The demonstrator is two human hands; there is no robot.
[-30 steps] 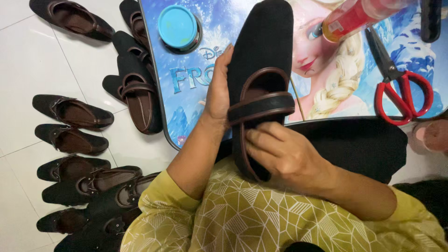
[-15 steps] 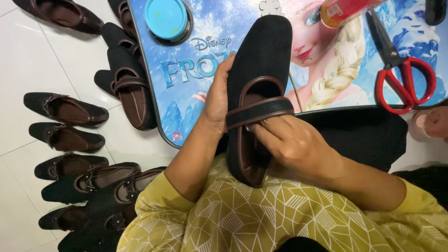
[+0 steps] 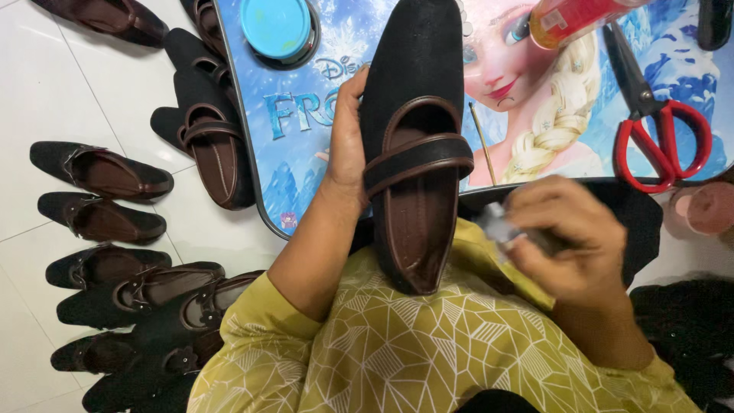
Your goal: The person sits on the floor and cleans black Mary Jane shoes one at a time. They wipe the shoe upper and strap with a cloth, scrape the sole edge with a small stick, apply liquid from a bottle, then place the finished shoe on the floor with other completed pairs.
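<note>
One black flat shoe (image 3: 417, 115) with a brown strap and lining, heel propped on the lap, toe over the printed tray table (image 3: 306, 130). Left hand (image 3: 348, 141) grips its left edge, fingers wrapped behind, thumb along the rim. Right hand (image 3: 569, 241) is off it, blurred, fingers curled on a small greyish bit, can't tell what. Looks light, upper soft and napped, sole stiffer: best held by the sides at mid-length, not by the strap.
</note>
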